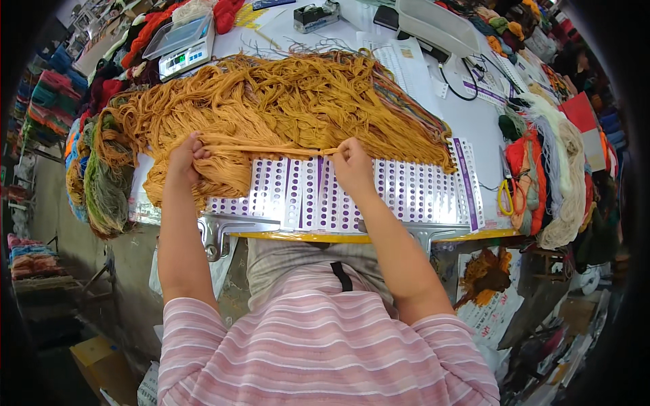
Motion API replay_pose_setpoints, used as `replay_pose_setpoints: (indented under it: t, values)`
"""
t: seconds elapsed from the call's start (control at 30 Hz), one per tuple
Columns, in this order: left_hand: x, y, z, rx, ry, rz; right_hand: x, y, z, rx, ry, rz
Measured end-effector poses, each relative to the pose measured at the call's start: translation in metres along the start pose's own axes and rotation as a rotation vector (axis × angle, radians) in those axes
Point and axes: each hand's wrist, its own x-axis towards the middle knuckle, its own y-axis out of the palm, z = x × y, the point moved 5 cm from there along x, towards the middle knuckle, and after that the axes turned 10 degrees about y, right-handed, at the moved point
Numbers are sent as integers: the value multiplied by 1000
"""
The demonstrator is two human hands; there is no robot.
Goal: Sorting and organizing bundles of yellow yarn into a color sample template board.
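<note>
A stretched bundle of orange-gold yarn runs between my two hands. My left hand is closed round its left end, beside a loose heap of lighter orange yarn. At the other end, my right hand pinches the yarn close to the upper edge of the punched cards; its fingertips partly hide the strand. Those white and purple hole-punched cards lie side by side along the table's near edge. Mustard yarn hangs looped along their top edge and spreads away over the table.
Metal clamps sit at the near table edge. Yellow-handled scissors lie at right beside hanging coloured skeins. A digital scale stands far left, a clear plastic bin far right. More skeins hang over the left edge.
</note>
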Motion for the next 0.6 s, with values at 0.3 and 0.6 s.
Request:
replay_pose_setpoints:
  t: [0.3, 0.6]
  values:
    - [58, 21, -123, -156, 450, -51, -12, 4, 18, -499, -106, -83]
    - [-26, 92, -129, 1124, 209, 24, -10, 1, 5, -237, -89, -61]
